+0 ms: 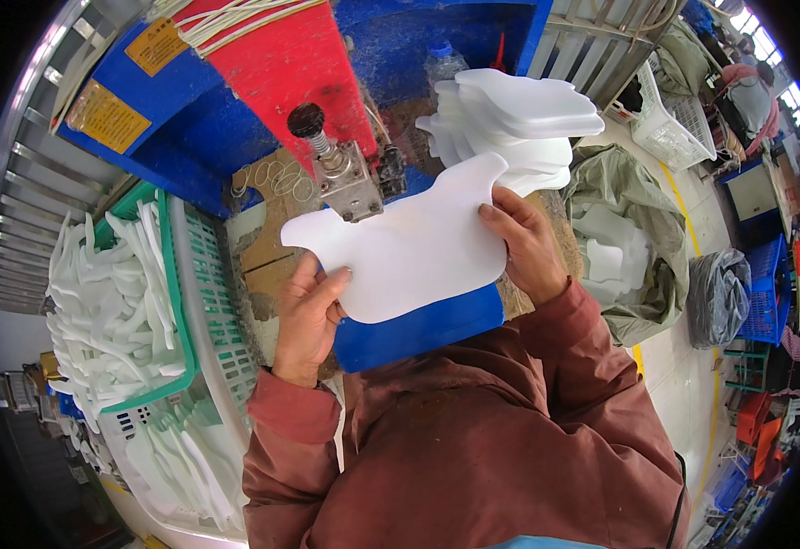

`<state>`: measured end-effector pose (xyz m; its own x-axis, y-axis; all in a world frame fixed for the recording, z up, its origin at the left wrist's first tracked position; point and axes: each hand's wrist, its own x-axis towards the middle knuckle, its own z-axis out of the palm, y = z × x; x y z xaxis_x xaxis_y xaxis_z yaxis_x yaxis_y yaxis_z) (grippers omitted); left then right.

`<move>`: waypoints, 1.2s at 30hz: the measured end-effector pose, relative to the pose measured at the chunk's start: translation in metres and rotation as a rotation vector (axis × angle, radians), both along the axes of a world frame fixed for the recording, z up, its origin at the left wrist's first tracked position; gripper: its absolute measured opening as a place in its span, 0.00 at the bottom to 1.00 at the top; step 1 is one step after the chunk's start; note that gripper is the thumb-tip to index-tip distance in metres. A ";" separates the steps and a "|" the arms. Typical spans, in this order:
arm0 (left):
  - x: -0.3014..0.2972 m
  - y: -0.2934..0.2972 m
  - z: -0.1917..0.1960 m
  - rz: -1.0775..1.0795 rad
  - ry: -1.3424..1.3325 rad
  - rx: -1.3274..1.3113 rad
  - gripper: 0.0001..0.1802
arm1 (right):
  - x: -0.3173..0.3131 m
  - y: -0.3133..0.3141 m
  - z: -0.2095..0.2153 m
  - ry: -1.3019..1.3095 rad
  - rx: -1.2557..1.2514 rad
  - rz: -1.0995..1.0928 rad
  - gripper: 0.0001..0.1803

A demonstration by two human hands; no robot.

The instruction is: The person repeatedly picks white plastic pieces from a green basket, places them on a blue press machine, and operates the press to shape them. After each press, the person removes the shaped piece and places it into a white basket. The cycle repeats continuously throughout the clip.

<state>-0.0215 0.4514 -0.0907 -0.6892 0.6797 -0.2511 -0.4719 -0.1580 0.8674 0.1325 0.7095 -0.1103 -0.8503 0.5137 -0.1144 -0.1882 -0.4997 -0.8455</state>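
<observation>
Between my two hands is a flat white shaped plastic sheet (423, 242), with a curved far edge and a horn at each far corner. My left hand (308, 306) pinches its near left edge, thumb on top. On the right side, my right hand (524, 238) grips the edge below the right horn, thumb on top. The sheet's far edge lies by the metal head (350, 188) of a red and blue machine (281, 78); whether they touch I cannot tell. Under the sheet's near side shows a blue plate (418, 334).
A stack of similar white sheets (519, 114) stands behind my right hand. Left is a green basket (176, 302) full of white pieces, over a white crate (208, 274) holding more. An olive sack (656, 220) with white sheets sits right. A capped bottle (443, 62) stands behind the stack.
</observation>
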 end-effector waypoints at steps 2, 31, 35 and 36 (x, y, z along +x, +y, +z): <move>0.003 0.002 -0.001 -0.013 0.015 0.041 0.18 | 0.004 0.002 -0.003 0.000 -0.006 -0.004 0.20; 0.026 0.043 -0.003 -0.235 0.017 -0.107 0.17 | 0.064 0.027 -0.023 -0.093 0.073 -0.163 0.20; 0.033 0.049 -0.006 -0.203 -0.016 -0.052 0.17 | 0.076 0.033 -0.040 -0.156 0.130 -0.255 0.19; 0.034 0.052 -0.009 -0.233 -0.005 -0.089 0.16 | 0.079 0.036 -0.043 -0.214 0.185 -0.301 0.19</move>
